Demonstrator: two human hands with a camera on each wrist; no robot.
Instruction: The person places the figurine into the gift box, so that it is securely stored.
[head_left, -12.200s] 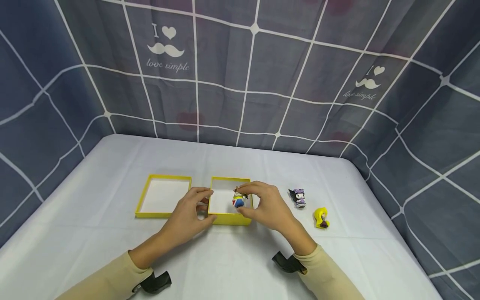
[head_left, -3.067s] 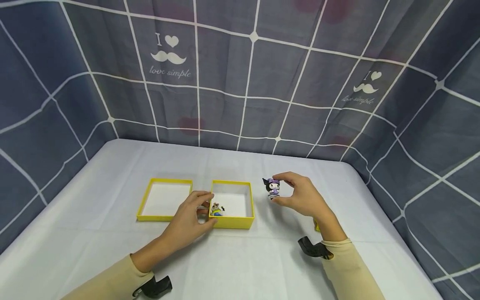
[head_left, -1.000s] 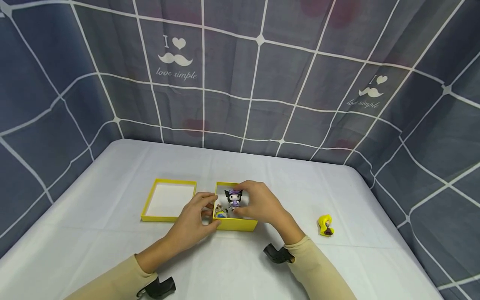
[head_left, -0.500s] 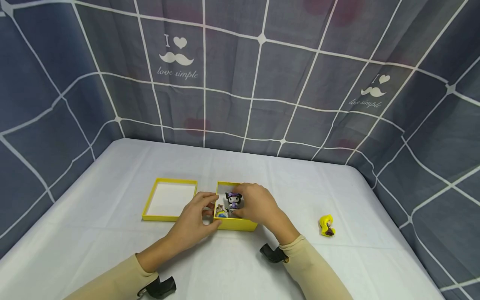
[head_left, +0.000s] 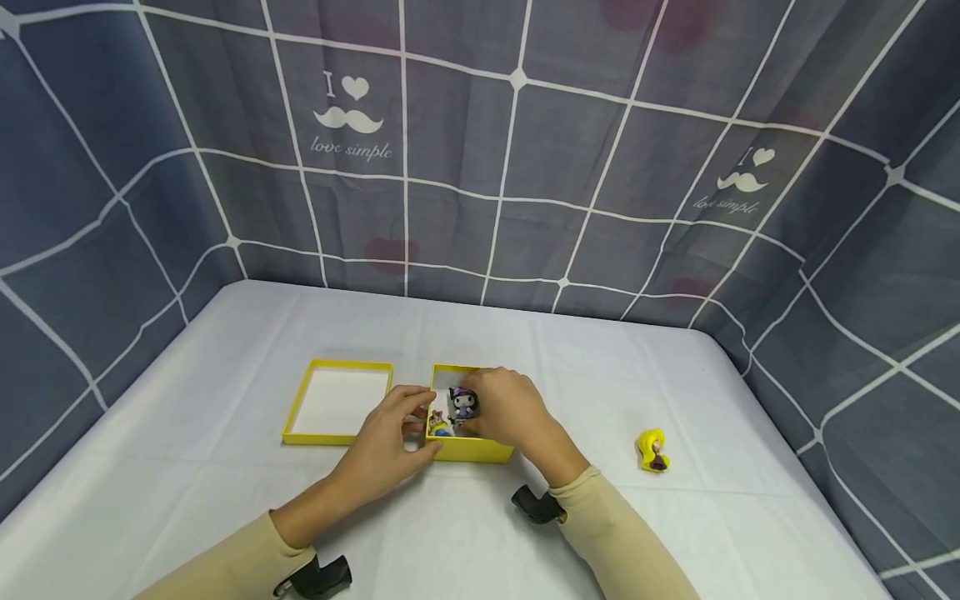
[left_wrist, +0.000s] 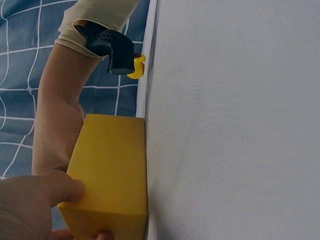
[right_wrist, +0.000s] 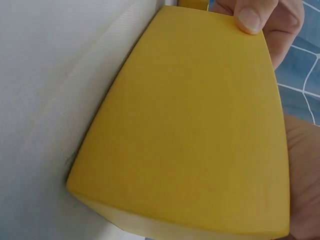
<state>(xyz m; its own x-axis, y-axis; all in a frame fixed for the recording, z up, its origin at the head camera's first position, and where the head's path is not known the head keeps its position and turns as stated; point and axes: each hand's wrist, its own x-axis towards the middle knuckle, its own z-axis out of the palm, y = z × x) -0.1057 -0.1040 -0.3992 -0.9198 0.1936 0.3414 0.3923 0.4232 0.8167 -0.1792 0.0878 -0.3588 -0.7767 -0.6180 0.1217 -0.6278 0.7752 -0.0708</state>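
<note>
In the head view my left hand grips the left side of an open yellow box. The left wrist view has its thumb pressed on the front wall, with fingertips curled round the side. My right hand reaches into the box, fingers and thumb pinching a black-and-purple figurine that leans slightly. A small figurine in yellow and blue sits in the box's front left corner. In the right wrist view the front wall of the box hides the figurines.
A shallow yellow-rimmed lid, white inside, lies left of the box. On the right of the white-covered table lies a yellow-hooded figurine. Grey-blue checked curtains hang behind and at both sides.
My right hand placed the yellow-and-blue figurine in the box, then lifted the black-and-purple one from the table and carried it left into the box. It now sits lower. My left hand stayed on the box.
</note>
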